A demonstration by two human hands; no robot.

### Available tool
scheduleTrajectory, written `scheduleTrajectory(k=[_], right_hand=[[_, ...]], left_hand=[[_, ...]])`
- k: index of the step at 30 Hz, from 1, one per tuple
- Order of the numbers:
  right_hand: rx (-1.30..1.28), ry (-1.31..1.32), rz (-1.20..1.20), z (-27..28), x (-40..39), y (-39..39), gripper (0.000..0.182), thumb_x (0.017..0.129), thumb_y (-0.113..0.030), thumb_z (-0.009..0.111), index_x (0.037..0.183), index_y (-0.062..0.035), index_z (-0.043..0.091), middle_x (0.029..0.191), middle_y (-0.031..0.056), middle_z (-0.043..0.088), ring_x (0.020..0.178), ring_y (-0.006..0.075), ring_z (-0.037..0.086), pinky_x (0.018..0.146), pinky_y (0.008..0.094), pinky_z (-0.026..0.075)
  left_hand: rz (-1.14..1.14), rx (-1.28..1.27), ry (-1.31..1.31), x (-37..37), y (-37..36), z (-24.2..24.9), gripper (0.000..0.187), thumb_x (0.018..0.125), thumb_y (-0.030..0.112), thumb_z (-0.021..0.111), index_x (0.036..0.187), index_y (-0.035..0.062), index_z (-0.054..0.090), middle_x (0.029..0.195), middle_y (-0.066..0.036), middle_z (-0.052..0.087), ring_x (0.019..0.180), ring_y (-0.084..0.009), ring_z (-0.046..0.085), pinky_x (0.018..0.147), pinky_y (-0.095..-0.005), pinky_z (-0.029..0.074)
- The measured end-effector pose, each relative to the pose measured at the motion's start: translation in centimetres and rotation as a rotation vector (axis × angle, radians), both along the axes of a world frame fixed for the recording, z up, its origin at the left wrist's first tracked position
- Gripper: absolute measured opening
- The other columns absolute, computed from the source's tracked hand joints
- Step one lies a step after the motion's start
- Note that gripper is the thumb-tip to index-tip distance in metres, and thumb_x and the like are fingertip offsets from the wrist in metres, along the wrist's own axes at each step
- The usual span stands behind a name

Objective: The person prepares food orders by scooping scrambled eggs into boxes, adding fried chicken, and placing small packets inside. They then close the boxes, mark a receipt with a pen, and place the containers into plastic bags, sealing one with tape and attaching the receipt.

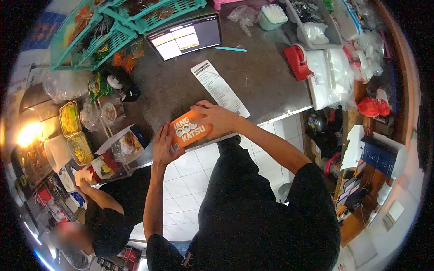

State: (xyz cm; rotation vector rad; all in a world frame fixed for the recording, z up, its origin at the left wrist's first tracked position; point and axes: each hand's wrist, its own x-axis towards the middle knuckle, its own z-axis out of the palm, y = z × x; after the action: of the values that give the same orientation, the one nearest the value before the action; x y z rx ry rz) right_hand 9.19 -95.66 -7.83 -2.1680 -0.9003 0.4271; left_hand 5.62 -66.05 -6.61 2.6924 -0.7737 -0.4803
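Counter: dark metal counter above white floor tiles; receipt at 12 o'clock from the box.
Box: orange box on the counter edge.
Left hand: wrapped around the box's 8 o'clock end.
Right hand: fingers pressing its 2 o'clock side.

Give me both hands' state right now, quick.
Left hand: closed on the lower-left end of the orange box.
Right hand: closed over the same orange box, from its upper-right side, at the counter edge.
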Motion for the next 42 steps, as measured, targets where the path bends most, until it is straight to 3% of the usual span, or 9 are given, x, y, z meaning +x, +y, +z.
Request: scheduleTrajectory(k=[9,17,19,23,27,30,32,36,42], right_hand=[[0.194,-0.006,-0.354,-4.5,-7.8,1.0,0.051,0.083,-0.011,0.068,0.132,-0.0206,0.057,0.155,0.0211,0.024,0.144,0.042,0.022,0.11,0.0438,0.038],[0.094,0.143,-0.188,-0.7,-7.6,-3.4,0.057,0.078,-0.019,0.071,0.134,-0.0175,0.057,0.151,0.0252,0.032,0.137,0.038,0.038,0.11,0.0415,0.036],[0.063,0.354,-0.571,-0.8,-6.5,-8.7,0.044,0.077,-0.024,0.072,0.12,-0.0161,0.066,0.132,0.015,0.058,0.118,0.0303,0.059,0.097,0.0418,0.049],[-0.15,-0.474,-1.466,0.9,-2.0,-25.2,0.017,0.085,-0.017,0.062,0.095,-0.0064,0.07,0.091,0.0166,0.068,0.081,0.0344,0.065,0.07,0.0443,0.049],[-0.42,-0.636,-1.326,-1.9,1.1,-35.9,0.032,0.085,-0.034,0.066,0.096,-0.0034,0.07,0.09,0.0199,0.068,0.082,0.0365,0.065,0.074,0.0465,0.049],[-0.391,0.177,-1.344,-3.3,2.3,-37.8,0.04,0.083,-0.04,0.067,0.095,-0.0024,0.072,0.096,0.0199,0.07,0.088,0.0373,0.066,0.078,0.0431,0.051],[-0.092,0.282,-1.32,-4.6,2.0,-39.1,0.032,0.089,-0.027,0.062,0.089,0.0042,0.07,0.085,0.0169,0.07,0.085,0.0177,0.065,0.075,0.03,0.049],[0.556,-0.019,-1.577,-2.1,-1.2,-37.3,0.016,0.081,0.001,0.067,0.095,-0.0029,0.073,0.121,0.0128,0.064,0.106,0.0222,0.062,0.087,0.0333,0.051],[0.071,-0.114,-1.398,-6.6,-6.0,-37.9,0.032,0.089,-0.031,0.069,0.083,0.0014,0.068,0.065,0.0055,0.06,0.065,0.0101,0.05,0.064,0.0301,0.045]], left_hand=[[0.394,-0.407,-0.124,-6.8,-3.1,-3.7,0.055,0.082,-0.004,0.062,0.135,0.0122,0.056,0.156,-0.022,0.024,0.145,-0.0437,0.014,0.114,-0.0474,0.026],[0.063,0.042,-0.216,-6.9,-3.3,-4.9,0.059,0.09,0.022,0.062,0.142,0.0023,0.041,0.151,-0.019,0.036,0.142,-0.0366,0.029,0.114,-0.0592,0.019],[0.043,-0.015,-0.252,-5.9,-3.5,-4.1,0.049,0.091,0.016,0.059,0.138,0.003,0.048,0.145,-0.019,0.045,0.138,-0.0347,0.038,0.113,-0.0553,0.026],[0.102,-0.092,-0.245,-5.6,-4.4,-3.0,0.049,0.09,0.016,0.062,0.136,0.0031,0.05,0.147,-0.017,0.043,0.138,-0.0343,0.038,0.114,-0.0563,0.025],[0.097,-0.074,-0.27,-5.5,-4.5,-3.6,0.049,0.09,0.017,0.063,0.136,0.0025,0.05,0.147,-0.017,0.043,0.138,-0.0353,0.039,0.112,-0.0569,0.028],[0.056,-0.03,-0.282,-5.5,-4.1,-4.0,0.05,0.09,0.017,0.064,0.135,0.001,0.05,0.147,-0.017,0.043,0.137,-0.0368,0.039,0.11,-0.057,0.032],[0.048,-0.042,-0.3,-5.5,-4.3,-3.7,0.048,0.089,0.015,0.064,0.133,-0.0004,0.051,0.146,-0.018,0.043,0.137,-0.0369,0.039,0.11,-0.057,0.032],[0.08,-0.073,-0.259,-5.4,-4.4,-3.3,0.048,0.086,0.013,0.067,0.13,-0.001,0.054,0.144,-0.018,0.046,0.136,-0.0354,0.04,0.111,-0.053,0.033],[0.146,-0.08,-0.294,-5.3,-4.9,-2.7,0.049,0.084,0.017,0.07,0.128,-0.0009,0.056,0.14,-0.016,0.05,0.134,-0.0324,0.044,0.111,-0.0487,0.034]])
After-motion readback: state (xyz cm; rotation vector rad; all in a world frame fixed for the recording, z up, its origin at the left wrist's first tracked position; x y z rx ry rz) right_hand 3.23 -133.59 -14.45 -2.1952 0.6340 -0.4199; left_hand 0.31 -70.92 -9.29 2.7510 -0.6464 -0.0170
